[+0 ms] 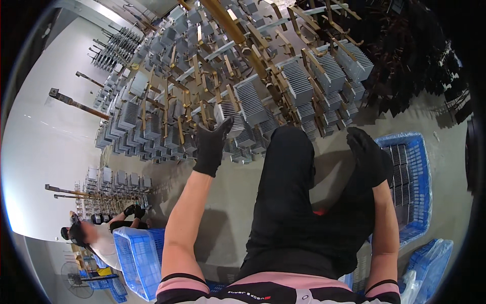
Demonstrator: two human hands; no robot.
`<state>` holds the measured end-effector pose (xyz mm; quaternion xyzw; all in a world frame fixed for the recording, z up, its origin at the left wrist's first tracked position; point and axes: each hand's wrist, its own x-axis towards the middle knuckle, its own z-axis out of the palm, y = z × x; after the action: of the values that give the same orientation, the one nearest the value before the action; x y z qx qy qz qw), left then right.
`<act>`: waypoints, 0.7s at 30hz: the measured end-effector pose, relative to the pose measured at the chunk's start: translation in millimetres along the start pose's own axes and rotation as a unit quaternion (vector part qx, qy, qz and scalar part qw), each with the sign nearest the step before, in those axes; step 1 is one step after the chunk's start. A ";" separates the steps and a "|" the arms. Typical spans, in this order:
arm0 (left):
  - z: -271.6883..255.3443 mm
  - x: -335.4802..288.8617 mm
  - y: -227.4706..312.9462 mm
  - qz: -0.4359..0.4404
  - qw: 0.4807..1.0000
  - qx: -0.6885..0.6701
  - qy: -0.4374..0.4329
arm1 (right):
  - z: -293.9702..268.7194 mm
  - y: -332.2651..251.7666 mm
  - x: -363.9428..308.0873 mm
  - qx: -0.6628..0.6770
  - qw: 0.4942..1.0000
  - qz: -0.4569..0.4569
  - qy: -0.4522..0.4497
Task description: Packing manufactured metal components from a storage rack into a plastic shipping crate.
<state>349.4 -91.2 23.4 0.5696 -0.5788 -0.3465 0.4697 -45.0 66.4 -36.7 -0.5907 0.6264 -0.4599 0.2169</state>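
Heat sinks — grey finned aluminium blocks, hung in rows on a rack of brass-coloured bars and hooks that filled the upper half of the view. Most hooks in sight carried a piece; a few bare prongs showed at the rack's left edge and along the top.

Left hand — black glove, arm raised, fingers spread and open, fingertips at or just short of one heat sink in the lower row. Nothing gripped; whether the glove actually touched the piece could not be told.

Right hand — black glove, held just beside the rim of a blue plastic crate at the person's right. Its fingers curled downward; whether they held anything could not be told.

Blue crate contents — dark finned pieces lying in rows inside, apparently more heat sinks, so a good stock sat in the crate beside the loaded rack.

Judged progress: well advanced on this rack, with pieces remaining in the crate.

Other items: a second blue crate at lower left; a second rack further off with more grey pieces; another person in black gloves working at it; a pale concrete floor.
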 end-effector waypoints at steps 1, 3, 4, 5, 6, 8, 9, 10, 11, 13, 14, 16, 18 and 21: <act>1.8 -0.3 1.7 0.001 1.000 -0.003 -0.001 | 1.7 10.5 -1.2 -0.013 0.999 -0.032 0.009; -0.8 -4.2 6.3 -0.118 0.987 -0.109 -0.026 | -1.3 17.5 -2.7 -0.028 0.997 -0.064 0.020; -3.4 -5.7 7.8 -0.176 0.971 -0.160 -0.039 | -3.0 16.1 -3.3 -0.032 0.997 -0.065 0.023; -9.5 -3.4 0.4 -0.175 0.970 -0.162 -0.042 | -5.1 14.8 -4.0 -0.037 0.997 -0.067 0.026; -26.5 1.4 -12.7 -0.125 0.984 -0.102 -0.075 | -4.5 11.2 -3.0 -0.037 0.996 -0.072 0.027; -40.0 5.6 -23.0 -0.026 0.989 0.016 -0.145 | -3.8 14.3 -2.9 -0.021 0.997 -0.067 0.013; -35.3 3.7 -21.4 -0.025 0.989 0.013 -0.149 | -4.2 18.8 -3.6 -0.007 0.998 -0.057 -0.002; -30.6 1.2 -19.7 -0.073 0.988 -0.048 -0.130 | -6.0 21.4 -4.2 0.007 0.999 -0.048 -0.018; -23.4 -2.0 -10.5 -0.121 0.981 -0.107 -0.111 | -6.5 22.2 -3.6 0.005 0.999 -0.047 -0.015; -20.0 -5.0 -6.2 -0.165 0.967 -0.167 -0.096 | -3.8 15.2 -1.3 0.070 0.996 0.059 -0.021; -26.2 -6.5 -8.1 -0.138 0.973 -0.156 -0.100 | -2.2 11.1 -0.5 0.103 0.988 0.111 -0.024; -38.2 -15.6 -12.9 -0.087 0.981 -0.133 -0.107 | -0.8 8.2 -1.4 0.094 0.991 0.089 -0.016; -45.0 -36.3 -20.2 -0.003 0.993 -0.056 -0.100 | -2.0 5.2 -3.4 0.078 0.996 0.046 -0.006; -41.8 -83.8 -6.8 0.244 0.951 0.176 -0.065 | -19.7 -39.5 -9.0 -0.113 0.991 -0.069 0.011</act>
<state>383.4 -3.8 17.9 0.4604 -0.7813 -0.1502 0.3936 -37.8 85.9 3.2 -0.6483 0.6344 -0.4066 0.1094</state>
